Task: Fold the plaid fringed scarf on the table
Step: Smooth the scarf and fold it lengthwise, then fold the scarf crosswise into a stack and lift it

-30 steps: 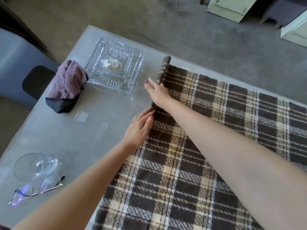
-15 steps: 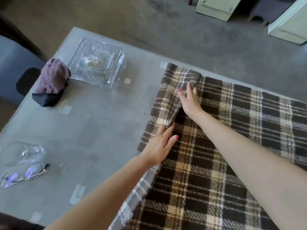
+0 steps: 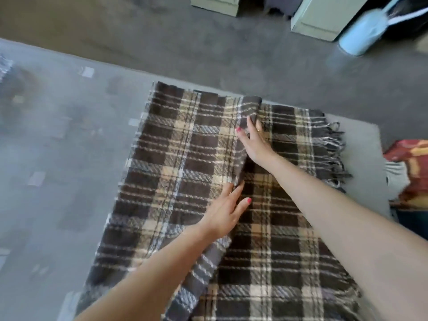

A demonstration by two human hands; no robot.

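Note:
The brown and cream plaid scarf (image 3: 185,163) lies spread on the grey table (image 3: 58,158). Its fringe (image 3: 331,147) hangs loose along the right end. A long flap of the scarf is turned over onto the rest, and its raised edge runs from the far side toward me. My right hand (image 3: 254,142) grips that edge near the far end, fingers tucked under the cloth. My left hand (image 3: 225,212) pinches the same edge closer to me. Both forearms reach in from the bottom of the view.
A red and yellow patterned cloth (image 3: 412,167) lies off the table's right end. Pale cabinets (image 3: 324,17) and a light blue object (image 3: 361,35) stand on the grey floor beyond the far edge. Small pale tape patches (image 3: 86,71) dot the tabletop.
Both hands have carried the scarf's edge rightward over the rest, widening the turned flap. The view has swung right, so the glass dish, purple cloth and spectacles are out of sight.

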